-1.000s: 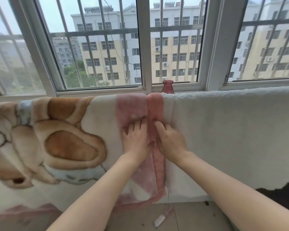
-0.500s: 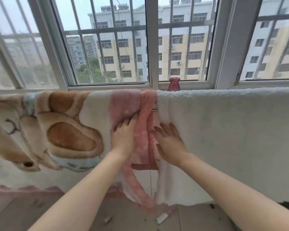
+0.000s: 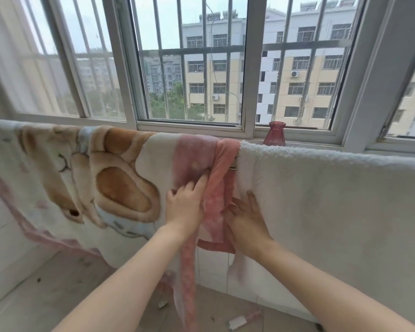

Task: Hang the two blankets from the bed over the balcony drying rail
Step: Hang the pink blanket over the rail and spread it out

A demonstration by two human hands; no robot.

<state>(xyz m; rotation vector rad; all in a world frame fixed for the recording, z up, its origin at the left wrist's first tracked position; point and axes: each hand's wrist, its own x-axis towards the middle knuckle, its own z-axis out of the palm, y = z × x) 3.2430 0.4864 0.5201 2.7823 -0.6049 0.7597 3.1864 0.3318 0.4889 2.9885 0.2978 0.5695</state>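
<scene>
Left hand [image 3: 185, 206] lies flat on the bear blanket [image 3: 82, 183]; right hand [image 3: 247, 222], fingers apparently straight, touches the white blanket [image 3: 333, 202].

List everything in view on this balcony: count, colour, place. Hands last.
patterned blanket: one, cream with brown bear print and pink border, draped over the rail, left
white blanket: one, white and fluffy, draped over the rail, right
drying rail: one, metal, visible only in the gap between the blankets
vase: one, dark red glass, on the window sill
window frame: several panes, pale grey, bars outside, behind the rail
paper scraps: at least two, white, on the floor
left hand: one, flat on the pink border
right hand: one, flat on the white blanket's edge
</scene>
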